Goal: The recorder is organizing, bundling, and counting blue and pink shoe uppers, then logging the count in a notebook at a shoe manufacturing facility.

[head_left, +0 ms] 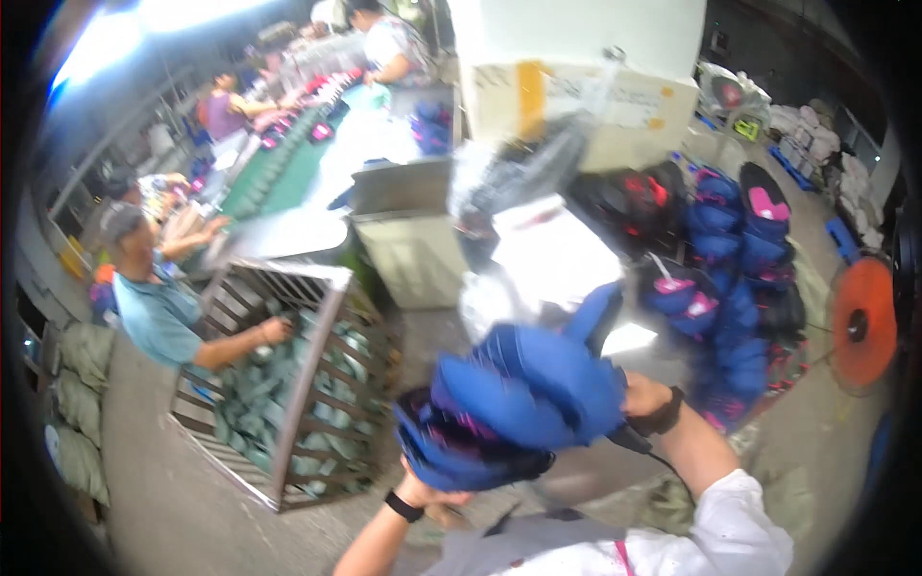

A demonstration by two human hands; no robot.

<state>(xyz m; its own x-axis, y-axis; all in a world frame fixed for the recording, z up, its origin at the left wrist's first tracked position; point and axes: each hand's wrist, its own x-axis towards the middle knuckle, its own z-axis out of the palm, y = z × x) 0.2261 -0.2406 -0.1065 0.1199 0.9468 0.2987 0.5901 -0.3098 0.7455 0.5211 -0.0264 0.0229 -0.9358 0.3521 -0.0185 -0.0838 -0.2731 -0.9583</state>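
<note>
A stack of blue shoe parts (523,408) with pink and black trim is held up in front of the person, between both hands. The left hand (432,490) supports the stack from below; its fingers are hidden under the lowest pieces, so their spread cannot be told. The right hand (645,396) presses against the right side of the stack; its fingers are covered by the blue material, and their position cannot be told either. Each wrist carries a dark band.

Beyond the fingers, further from the person, more blue and pink shoe parts (730,278) lie piled, blurred by motion. To the left of the left hand stands a metal cage (298,384) filled with greenish bundles. A person in a light blue shirt (158,317) reaches into the cage. An orange fan (864,322) stands far right, partly cut off.
</note>
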